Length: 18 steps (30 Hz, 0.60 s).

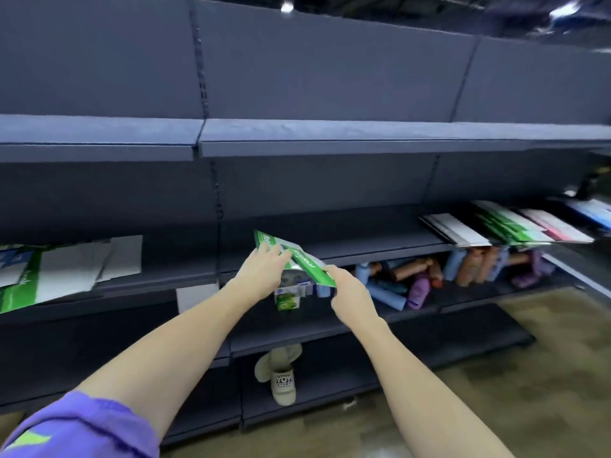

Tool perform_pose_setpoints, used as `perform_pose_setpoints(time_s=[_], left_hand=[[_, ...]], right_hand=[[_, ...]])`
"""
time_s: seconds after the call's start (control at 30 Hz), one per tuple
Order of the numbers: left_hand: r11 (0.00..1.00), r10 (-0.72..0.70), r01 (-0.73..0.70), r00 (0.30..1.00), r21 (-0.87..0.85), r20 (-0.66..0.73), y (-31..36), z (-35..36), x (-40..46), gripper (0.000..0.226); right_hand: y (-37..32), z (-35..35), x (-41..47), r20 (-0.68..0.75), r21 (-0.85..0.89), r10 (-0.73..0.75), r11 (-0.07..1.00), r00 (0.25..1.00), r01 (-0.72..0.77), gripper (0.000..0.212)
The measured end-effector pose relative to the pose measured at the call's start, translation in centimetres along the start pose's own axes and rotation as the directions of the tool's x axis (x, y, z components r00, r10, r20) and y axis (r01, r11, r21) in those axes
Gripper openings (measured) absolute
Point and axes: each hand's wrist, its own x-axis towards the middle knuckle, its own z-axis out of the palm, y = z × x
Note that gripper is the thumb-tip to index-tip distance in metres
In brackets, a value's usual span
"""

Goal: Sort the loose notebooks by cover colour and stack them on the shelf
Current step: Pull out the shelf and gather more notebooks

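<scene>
While both hands hold them in the air in front of the middle shelf (363,241), two green-and-white notebooks (299,257) sit tilted, overlapping each other. The left hand (261,272) grips their upper left edge with fingers curled over the cover, and the right hand (347,289) pinches the lower right corner. To the left on the same shelf lies a loose heap of notebooks (66,272) in green and white. Far right, more notebooks (509,226) lie fanned in a row: white, green, pink, then blue. Beneath, on the lower shelf (330,328), rolled bottles or tubes (463,272) are piled, too blurred to identify. A beige slipper (281,375) pokes out near the floor.
</scene>
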Motion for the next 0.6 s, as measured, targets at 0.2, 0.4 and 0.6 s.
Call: perform_pose_setpoints(time_s=[0.2,0.4,0.6], left_hand=[[0.969,0.231,-0.226,0.972,0.103,-0.039,11.9,-1.5,6.5,0.068],[0.944,0.331,-0.329,0.941,0.033,-0.078,21.2,-2.6,11.3,0.07],[0.924,0.353,-0.37,0.923,-0.1,-0.153,28.3,-2.6,17.9,0.044]], right_hand=[[9.1,-7.6,-4.1,-0.143,0.017,0.156,0.988,0.977,-0.156,0.068],[16.2,-12.7,-5.8,-0.267,0.006,0.236,0.97,0.934,-0.243,0.063],[23.1,-16.0,-5.9,-0.34,-0.006,0.304,0.946,0.89,-0.325,0.07]])
